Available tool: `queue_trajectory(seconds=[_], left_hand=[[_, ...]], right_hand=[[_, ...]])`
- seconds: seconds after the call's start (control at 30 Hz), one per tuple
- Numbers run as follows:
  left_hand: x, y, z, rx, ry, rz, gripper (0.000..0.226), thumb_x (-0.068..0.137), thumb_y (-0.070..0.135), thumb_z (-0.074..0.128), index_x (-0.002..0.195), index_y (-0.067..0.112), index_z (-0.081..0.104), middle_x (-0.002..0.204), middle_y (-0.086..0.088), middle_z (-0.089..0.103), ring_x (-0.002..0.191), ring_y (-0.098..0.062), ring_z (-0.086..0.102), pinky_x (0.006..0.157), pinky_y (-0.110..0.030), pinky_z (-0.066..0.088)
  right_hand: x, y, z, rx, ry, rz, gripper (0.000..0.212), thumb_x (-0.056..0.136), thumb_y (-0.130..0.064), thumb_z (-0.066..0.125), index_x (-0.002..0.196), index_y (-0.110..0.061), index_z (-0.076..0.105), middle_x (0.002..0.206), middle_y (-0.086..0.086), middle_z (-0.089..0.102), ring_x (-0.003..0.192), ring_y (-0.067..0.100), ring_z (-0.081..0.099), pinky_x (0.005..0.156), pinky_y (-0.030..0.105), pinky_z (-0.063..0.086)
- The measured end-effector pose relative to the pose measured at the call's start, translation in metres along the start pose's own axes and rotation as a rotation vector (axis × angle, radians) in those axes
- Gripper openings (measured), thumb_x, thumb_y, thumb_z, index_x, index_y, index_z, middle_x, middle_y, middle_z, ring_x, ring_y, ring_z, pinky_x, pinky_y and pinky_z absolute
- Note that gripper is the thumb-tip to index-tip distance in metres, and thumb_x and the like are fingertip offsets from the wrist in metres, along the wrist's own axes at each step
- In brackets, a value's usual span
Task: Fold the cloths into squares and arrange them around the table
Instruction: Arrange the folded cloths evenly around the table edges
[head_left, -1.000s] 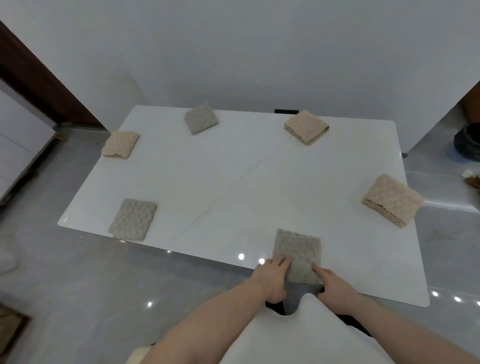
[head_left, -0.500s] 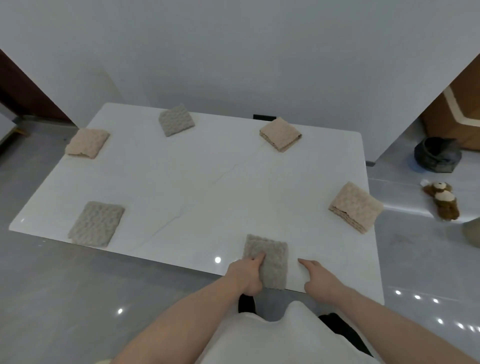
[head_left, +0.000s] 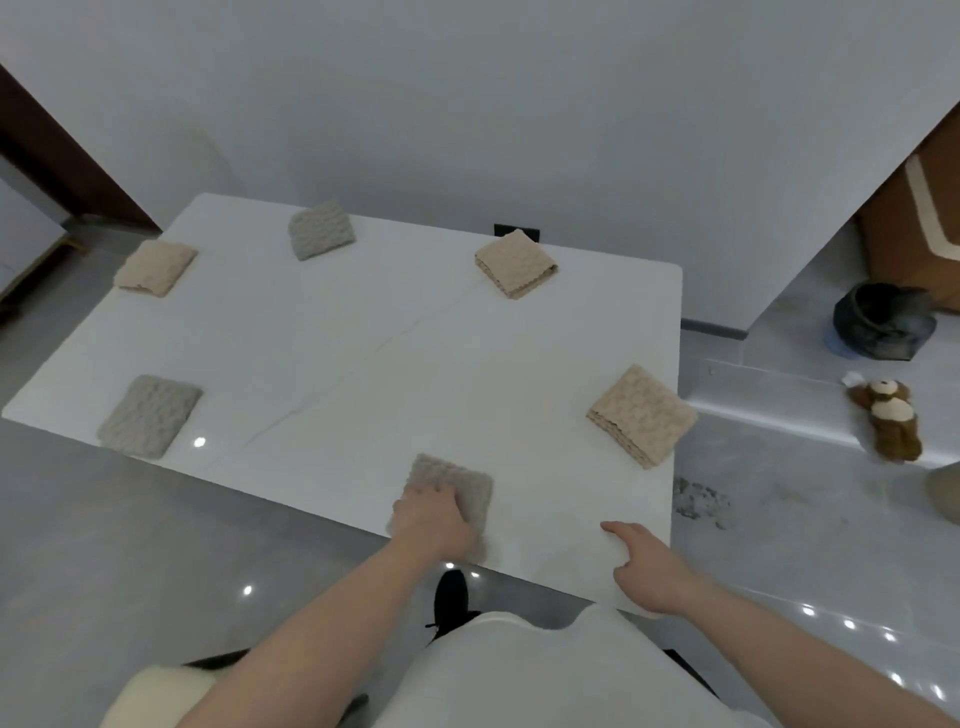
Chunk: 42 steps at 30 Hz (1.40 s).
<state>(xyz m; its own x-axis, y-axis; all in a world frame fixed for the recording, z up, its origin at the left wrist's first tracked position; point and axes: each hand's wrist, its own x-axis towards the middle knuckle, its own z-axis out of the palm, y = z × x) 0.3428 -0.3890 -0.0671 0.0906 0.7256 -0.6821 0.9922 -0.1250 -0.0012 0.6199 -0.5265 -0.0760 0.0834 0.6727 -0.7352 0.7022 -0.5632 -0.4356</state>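
Left hand (head_left: 434, 519) hides near grey cloth (head_left: 467, 486) corner; fingers blurred.
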Motion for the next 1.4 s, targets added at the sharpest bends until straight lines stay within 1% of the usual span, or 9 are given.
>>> queue_trajectory(seconds=[0.17,0.3,0.4,0.67,0.73,0.97,1.17,1.3,1.4], left_hand=[[-0.052,0.038,0.035,-0.269,0.098,0.048,0.058,0.088,0.037,0.052,0.143,0.020,0.045,0.146,-0.003,0.044,0.133,-0.027,0.041,0.108,-0.042,0.041],[-0.083,0.069,0.057,-0.442,0.105,0.058,0.061,0.088,0.033,0.058,0.147,0.023,0.045,0.150,0.003,0.039,0.137,-0.020,0.037,0.112,-0.035,0.039],[-0.090,0.086,0.066,-0.455,0.104,0.065,0.058,0.087,0.033,0.058,0.144,0.025,0.049,0.150,0.005,0.040,0.136,-0.016,0.040,0.112,-0.031,0.037],[-0.050,0.105,0.044,-0.311,-0.015,0.182,0.063,0.089,0.034,0.059,0.150,0.025,0.043,0.160,0.002,0.029,0.144,-0.023,0.033,0.116,-0.037,0.033],[-0.041,0.110,0.035,-0.298,-0.018,0.183,0.065,0.090,0.035,0.059,0.151,0.024,0.041,0.163,0.000,0.025,0.146,-0.025,0.030,0.117,-0.038,0.033],[-0.037,0.144,0.033,-0.443,0.005,0.106,0.065,0.089,0.037,0.059,0.151,0.027,0.042,0.166,0.002,0.021,0.148,-0.025,0.029,0.117,-0.040,0.034],[-0.036,0.194,0.047,-0.547,-0.036,-0.040,0.069,0.093,0.036,0.057,0.156,0.025,0.034,0.169,0.001,0.013,0.151,-0.028,0.022,0.117,-0.038,0.034],[-0.028,0.242,0.052,-0.599,-0.064,-0.132,0.075,0.093,0.037,0.055,0.161,0.024,0.025,0.170,0.000,0.006,0.153,-0.031,0.017,0.120,-0.041,0.032],[-0.023,0.278,0.052,-0.612,-0.124,-0.175,0.076,0.095,0.037,0.053,0.162,0.023,0.021,0.170,-0.001,0.000,0.154,-0.032,0.014,0.121,-0.042,0.029]], right_hand=[[0.004,0.041,-0.037,-0.022,-0.033,-0.034,0.066,0.094,-0.008,0.049,0.156,-0.020,0.030,0.156,0.004,0.034,0.139,0.020,0.040,0.112,0.024,0.035],[0.008,0.056,-0.059,-0.048,-0.061,-0.055,0.066,0.094,-0.005,0.050,0.156,-0.019,0.031,0.156,0.006,0.033,0.127,0.024,0.051,0.094,0.020,0.039],[0.014,0.056,-0.070,-0.029,-0.062,-0.078,0.066,0.094,-0.007,0.050,0.156,-0.021,0.031,0.155,0.006,0.033,0.114,0.021,0.053,0.090,0.021,0.041],[0.026,0.054,-0.083,0.014,-0.014,-0.093,0.066,0.094,-0.007,0.051,0.155,-0.022,0.033,0.145,0.001,0.042,0.113,0.015,0.048,0.091,0.021,0.043],[0.027,0.057,-0.090,0.010,0.009,-0.074,0.065,0.094,-0.006,0.052,0.155,-0.022,0.034,0.143,0.000,0.040,0.125,0.017,0.047,0.098,0.022,0.040],[0.041,0.068,-0.126,0.012,-0.020,-0.099,0.065,0.092,-0.022,0.062,0.152,-0.025,0.039,0.151,-0.003,0.041,0.133,0.016,0.046,0.115,0.032,0.038],[0.069,0.084,-0.178,-0.122,-0.139,-0.213,0.065,0.093,-0.010,0.053,0.153,-0.025,0.034,0.148,-0.006,0.037,0.132,0.012,0.043,0.114,0.029,0.037],[0.090,0.106,-0.226,-0.169,-0.198,-0.249,0.060,0.093,-0.010,0.051,0.150,-0.025,0.039,0.142,-0.004,0.042,0.103,0.009,0.052,0.090,0.020,0.045],[0.103,0.122,-0.262,-0.228,-0.212,-0.281,0.054,0.090,-0.009,0.055,0.142,-0.021,0.047,0.134,0.002,0.048,0.107,0.011,0.050,0.091,0.017,0.036]])
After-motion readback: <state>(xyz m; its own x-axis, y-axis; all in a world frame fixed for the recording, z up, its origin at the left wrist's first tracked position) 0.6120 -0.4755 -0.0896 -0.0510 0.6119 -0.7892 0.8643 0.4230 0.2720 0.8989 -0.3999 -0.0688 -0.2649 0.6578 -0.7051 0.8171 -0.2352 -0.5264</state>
